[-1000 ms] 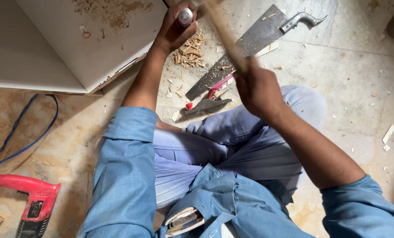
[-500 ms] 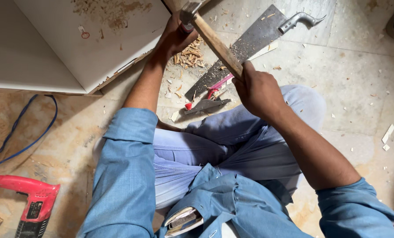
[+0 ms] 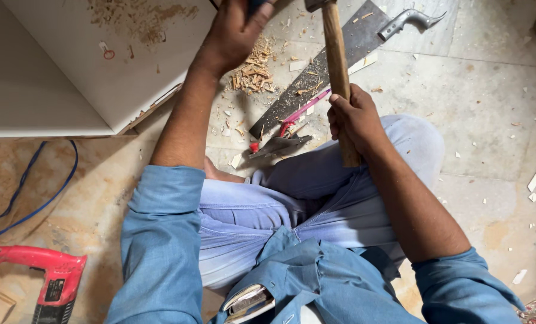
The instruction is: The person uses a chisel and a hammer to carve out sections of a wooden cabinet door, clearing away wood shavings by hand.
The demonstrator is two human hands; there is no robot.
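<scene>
My right hand [image 3: 355, 120] grips the wooden handle of a hammer [image 3: 338, 66], whose metal head is cut off by the top edge of the view. My left hand [image 3: 235, 33] is closed around a dark tool at the top edge, most of it hidden, held over the corner of a white board [image 3: 118, 72]. A heap of wood chips [image 3: 253, 72] lies just below that hand. I sit on the floor with my legs in blue jeans.
A hand saw [image 3: 340, 57] with a grey metal handle lies on the tiled floor beside a pink pencil [image 3: 304, 111] and a small trowel-like blade [image 3: 277, 144]. A red power drill [image 3: 46, 279] and a blue cable [image 3: 34, 198] lie at the left. Chips litter the floor.
The hammer has swung down from a raised, blurred position toward the tool in my left hand. My left hand has stayed at the board's corner.
</scene>
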